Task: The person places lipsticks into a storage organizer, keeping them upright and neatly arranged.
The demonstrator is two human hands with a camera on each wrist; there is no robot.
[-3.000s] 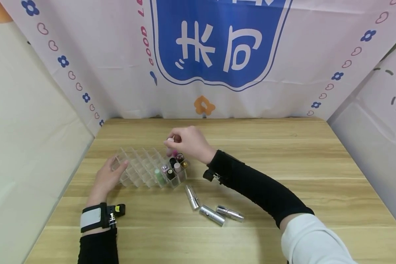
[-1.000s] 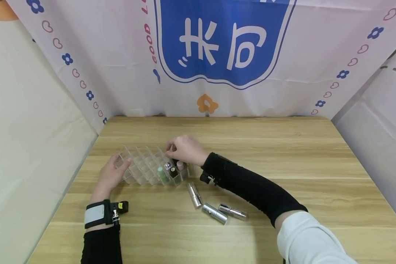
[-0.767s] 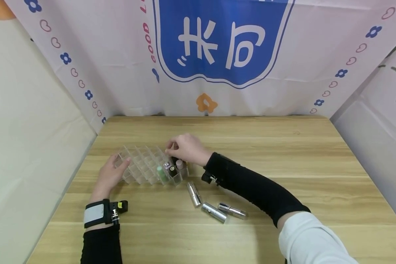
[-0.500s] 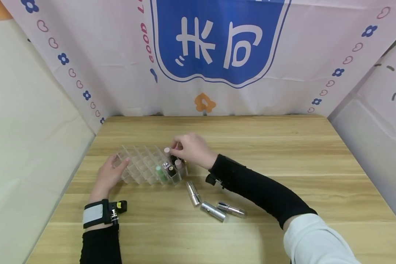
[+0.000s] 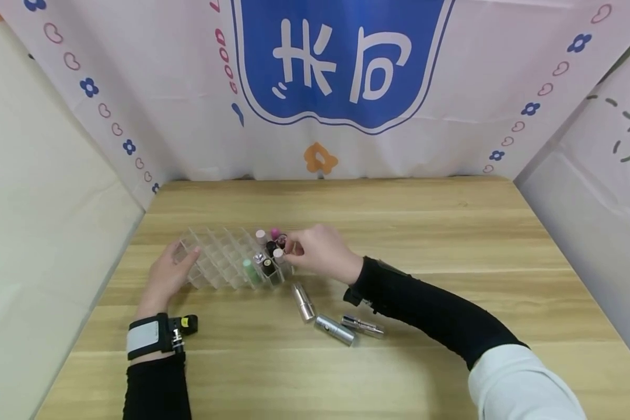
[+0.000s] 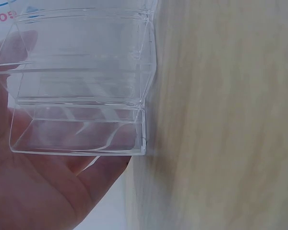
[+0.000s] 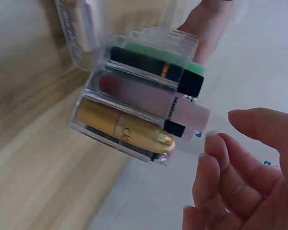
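Observation:
A clear lipstick organizer (image 5: 215,265) with slanted cells stands on the table. My left hand (image 5: 167,277) grips its left end, thumb on the near side, as the left wrist view also shows. Several lipsticks fill the right-hand cells: green (image 5: 250,270), black (image 5: 268,268), pale pink at the back (image 5: 261,236) and magenta (image 5: 275,233). Beside them is my right hand (image 5: 322,251), fingers loosely bent. In the right wrist view its thumb and fingertips are apart, close to a pale pink lipstick (image 7: 192,114) but holding nothing. A gold lipstick (image 7: 125,128) occupies the end cell.
Three silver lipstick tubes lie on the wooden table in front of the organizer: one (image 5: 303,303) near its corner, another (image 5: 335,330) and a third (image 5: 363,326) close together. A printed white curtain (image 5: 189,134) hangs behind the table.
The pale pink lipstick my right hand held has gone down into a back cell and been let go. That hand has moved right and nearer. My left hand keeps its grip.

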